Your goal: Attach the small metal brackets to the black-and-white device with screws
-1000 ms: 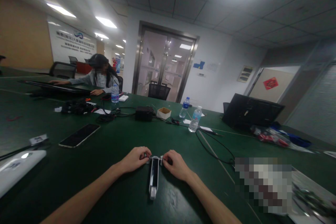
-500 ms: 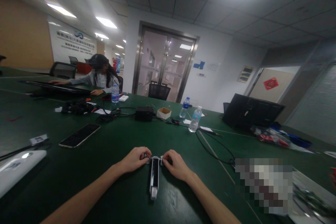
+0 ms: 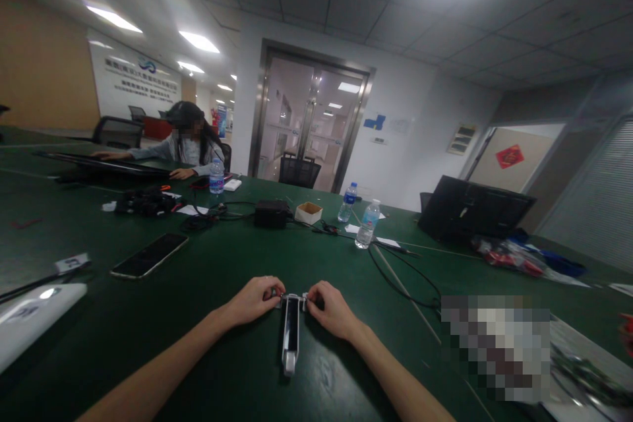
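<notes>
A narrow white and black device (image 3: 291, 333) lies lengthwise on the green table (image 3: 212, 290), its far end between my hands. My left hand (image 3: 254, 299) is curled, its fingertips pinched on the left side of the device's far end. My right hand (image 3: 332, 308) is curled the same way on the right side of that end. Both forearms rest low over the table, coming from the near edge.
A phone (image 3: 149, 254) lies to the left, a white object (image 3: 34, 320) at the far left edge. Two water bottles (image 3: 368, 224), a small box (image 3: 308, 212), a black adapter (image 3: 271, 213) and cables (image 3: 400, 280) lie beyond. A person (image 3: 190, 143) sits at the far left. A black bag (image 3: 472, 214) stands right.
</notes>
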Demonstrator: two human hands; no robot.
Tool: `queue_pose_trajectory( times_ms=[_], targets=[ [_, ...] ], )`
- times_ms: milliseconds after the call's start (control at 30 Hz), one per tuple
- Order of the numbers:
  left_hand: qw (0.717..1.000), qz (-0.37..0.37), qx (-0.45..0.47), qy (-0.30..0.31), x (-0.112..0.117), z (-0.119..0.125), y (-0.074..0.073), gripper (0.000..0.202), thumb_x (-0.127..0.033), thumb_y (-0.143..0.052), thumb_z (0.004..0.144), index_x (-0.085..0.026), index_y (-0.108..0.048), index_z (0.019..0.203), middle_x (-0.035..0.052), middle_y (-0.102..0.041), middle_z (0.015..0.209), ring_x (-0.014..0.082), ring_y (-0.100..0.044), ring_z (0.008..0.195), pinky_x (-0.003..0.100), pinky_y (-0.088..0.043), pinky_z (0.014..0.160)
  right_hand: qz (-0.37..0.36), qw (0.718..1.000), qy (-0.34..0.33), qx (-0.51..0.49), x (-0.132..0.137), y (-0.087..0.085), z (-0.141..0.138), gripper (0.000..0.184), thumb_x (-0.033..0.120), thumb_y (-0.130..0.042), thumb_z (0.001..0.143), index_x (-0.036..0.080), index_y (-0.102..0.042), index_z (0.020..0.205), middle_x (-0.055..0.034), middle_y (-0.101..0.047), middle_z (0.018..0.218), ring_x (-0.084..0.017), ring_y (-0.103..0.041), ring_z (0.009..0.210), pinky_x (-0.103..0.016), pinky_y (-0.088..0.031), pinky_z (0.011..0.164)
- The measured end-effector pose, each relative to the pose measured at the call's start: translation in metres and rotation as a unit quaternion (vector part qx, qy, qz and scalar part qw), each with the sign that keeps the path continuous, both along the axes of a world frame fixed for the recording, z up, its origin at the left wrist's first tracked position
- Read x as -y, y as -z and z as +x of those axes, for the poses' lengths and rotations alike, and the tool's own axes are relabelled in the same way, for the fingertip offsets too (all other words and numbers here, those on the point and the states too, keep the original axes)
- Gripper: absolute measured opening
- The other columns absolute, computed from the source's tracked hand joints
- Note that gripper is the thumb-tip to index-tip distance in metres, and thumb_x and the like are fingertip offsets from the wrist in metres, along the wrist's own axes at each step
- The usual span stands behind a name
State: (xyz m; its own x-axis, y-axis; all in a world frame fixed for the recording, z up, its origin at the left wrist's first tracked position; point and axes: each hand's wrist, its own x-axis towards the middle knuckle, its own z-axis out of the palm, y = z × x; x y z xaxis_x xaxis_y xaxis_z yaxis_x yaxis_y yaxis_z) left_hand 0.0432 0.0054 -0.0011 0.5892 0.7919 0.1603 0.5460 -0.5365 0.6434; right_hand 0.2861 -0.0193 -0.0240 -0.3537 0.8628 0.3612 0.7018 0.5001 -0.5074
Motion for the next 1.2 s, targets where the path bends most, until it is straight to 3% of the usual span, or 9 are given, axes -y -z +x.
queue_pose_trajectory(
  times_ms=[467, 733, 1200],
  targets=[
    [1.000, -0.001, -0.004, 0.000, -0.0003, 0.0000, -0.0007, 0.026, -0.034, -0.053, 0.085, -0.017, -0.066, 0.101, 0.0030, -0.064, 0.092, 0.0149, -0.052, 0.071, 0.024, -0.041, 0.062, -0.008, 1.000, -0.008, 0.011, 0.0028, -0.0049, 0.0003, 0.007, 0.017, -0.054, 0.087, 0.018, -0.060, 0.089, -0.0032, -0.062, 0.087, -0.016, -0.057, 0.083, -0.029, -0.046, 0.076],
    [1.000, 0.009, -0.006, -0.001, 0.0000, 0.0009, -0.0007, 0.026, -0.035, -0.054, 0.086, -0.017, -0.066, 0.100, 0.0032, -0.064, 0.091, 0.0149, -0.053, 0.071, 0.024, -0.041, 0.063, 0.000, 1.000, -0.018, 0.022, 0.0014, -0.0022, 0.0011, 0.009, 0.014, -0.061, 0.080, 0.018, -0.061, 0.088, -0.0018, -0.061, 0.083, -0.015, -0.054, 0.079, -0.026, -0.044, 0.072],
    [1.000, 0.010, -0.004, 0.002, -0.0015, -0.0001, 0.0014, 0.027, -0.037, -0.054, 0.087, -0.017, -0.066, 0.100, 0.0030, -0.064, 0.091, 0.0145, -0.052, 0.070, 0.023, -0.040, 0.062, 0.004, 0.999, -0.026, 0.018, 0.0035, -0.0063, 0.0007, 0.007, 0.018, -0.052, 0.089, 0.019, -0.060, 0.088, -0.0031, -0.060, 0.087, -0.016, -0.055, 0.084, -0.028, -0.045, 0.077]
  ],
)
